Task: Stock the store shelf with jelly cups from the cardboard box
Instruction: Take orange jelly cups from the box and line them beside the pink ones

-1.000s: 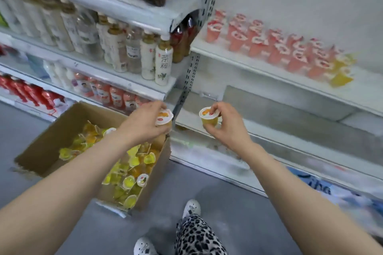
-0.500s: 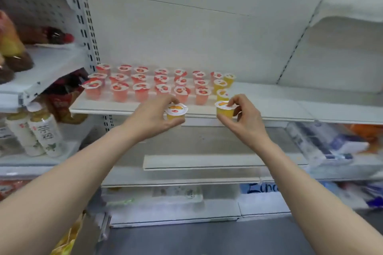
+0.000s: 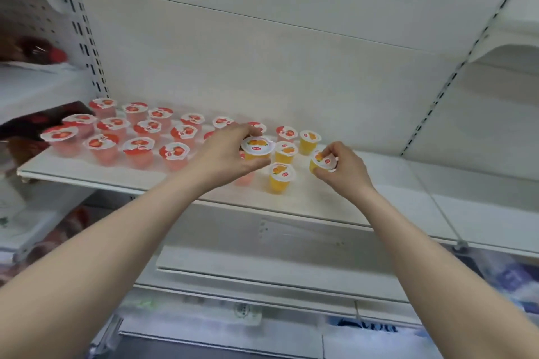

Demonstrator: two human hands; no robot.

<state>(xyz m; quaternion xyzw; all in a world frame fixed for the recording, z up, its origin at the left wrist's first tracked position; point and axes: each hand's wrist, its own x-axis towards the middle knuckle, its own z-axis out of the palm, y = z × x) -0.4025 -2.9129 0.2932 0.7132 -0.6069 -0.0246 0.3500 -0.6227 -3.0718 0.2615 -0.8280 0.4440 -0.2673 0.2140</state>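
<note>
Both my hands are over the white shelf (image 3: 393, 181), each with a yellow jelly cup. My left hand (image 3: 224, 157) grips one yellow cup (image 3: 257, 148) by its sides, just above the shelf, left of the standing yellow cups. My right hand (image 3: 341, 169) pinches another yellow cup (image 3: 322, 160), tilted, to their right. Three yellow cups (image 3: 281, 178) stand on the shelf between and behind my hands. Several pink jelly cups (image 3: 138, 147) fill the shelf's left part in rows. The cardboard box is out of view.
Bare shelf surface stretches to the right of the yellow cups. A slotted upright (image 3: 87, 46) bounds the shelf on the left, with bottles (image 3: 32, 51) beyond it. Lower shelves (image 3: 262, 277) sit below, with packaged goods (image 3: 507, 274) at the lower right.
My view swung up from the box to the shelf. Both hands carried their yellow cups up from in front of the shelf edge to over the shelf beside the standing yellow cups.
</note>
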